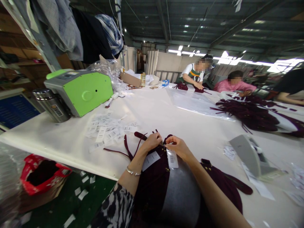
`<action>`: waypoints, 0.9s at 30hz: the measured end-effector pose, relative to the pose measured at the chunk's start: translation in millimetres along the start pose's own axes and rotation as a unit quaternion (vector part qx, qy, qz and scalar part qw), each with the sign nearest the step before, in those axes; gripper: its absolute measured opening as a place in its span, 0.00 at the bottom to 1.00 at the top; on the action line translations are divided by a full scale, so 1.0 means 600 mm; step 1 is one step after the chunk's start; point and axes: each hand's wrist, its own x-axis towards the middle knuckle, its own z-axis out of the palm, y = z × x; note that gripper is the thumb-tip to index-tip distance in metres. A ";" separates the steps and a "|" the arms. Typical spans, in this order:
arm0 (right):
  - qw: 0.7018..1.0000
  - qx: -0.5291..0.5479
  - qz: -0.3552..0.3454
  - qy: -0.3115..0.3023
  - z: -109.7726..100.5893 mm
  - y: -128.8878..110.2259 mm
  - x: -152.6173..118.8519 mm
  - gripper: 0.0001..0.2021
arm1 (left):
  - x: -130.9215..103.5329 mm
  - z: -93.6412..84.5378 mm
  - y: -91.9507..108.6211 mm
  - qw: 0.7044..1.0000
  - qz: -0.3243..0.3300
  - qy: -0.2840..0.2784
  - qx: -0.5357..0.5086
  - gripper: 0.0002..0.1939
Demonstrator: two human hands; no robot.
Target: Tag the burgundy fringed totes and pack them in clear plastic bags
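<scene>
A dark maroon strapped article point(152, 183), perhaps a bag, with brass-coloured studs and a grey panel point(182, 193), lies at the table's front edge. My left hand point(152, 141) is closed in a pinch at its top edge; what lies between the fingertips is hidden. Close beside it, my right hand point(178, 146) pinches at what looks like the thin string of a white barcode tag point(172, 159). A larger pale tag point(151, 160) rests on the maroon material below my left hand. Loose straps point(128, 147) spread to the left.
Many loose labels point(106, 129) lie left on the white table point(147, 110). A green-grey machine point(87, 91) and a steel flask point(53, 106) stand behind. At right are a grey dispenser point(249, 155) and a maroon pile point(256, 114). Co-workers point(193, 74) work across the table.
</scene>
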 end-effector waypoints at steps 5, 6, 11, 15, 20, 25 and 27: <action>0.999 -0.031 0.024 0.037 0.007 -0.016 0.004 0.11 | -0.013 -0.016 0.013 0.990 -0.013 0.015 -0.139 0.07; 0.997 -0.050 0.021 0.056 0.011 -0.019 0.008 0.11 | -0.017 -0.020 0.016 0.987 -0.011 0.020 -0.161 0.07; 0.994 -0.086 -0.038 0.061 0.032 -0.031 0.033 0.12 | -0.025 -0.025 0.016 0.973 0.002 0.034 -0.227 0.06; 0.999 -0.033 -0.017 0.016 0.040 -0.027 0.040 0.12 | -0.023 -0.021 0.011 0.969 0.014 0.050 -0.242 0.04; 0.999 0.030 0.008 0.024 0.046 -0.017 0.033 0.16 | -0.023 -0.019 0.010 0.964 0.025 0.067 -0.256 0.05; 0.983 0.171 0.056 0.044 0.048 -0.020 0.025 0.14 | -0.024 -0.021 0.012 0.957 0.012 0.058 -0.285 0.07; 0.977 0.194 0.080 0.047 0.047 -0.023 0.024 0.13 | -0.026 -0.023 0.015 0.948 0.007 0.050 -0.314 0.08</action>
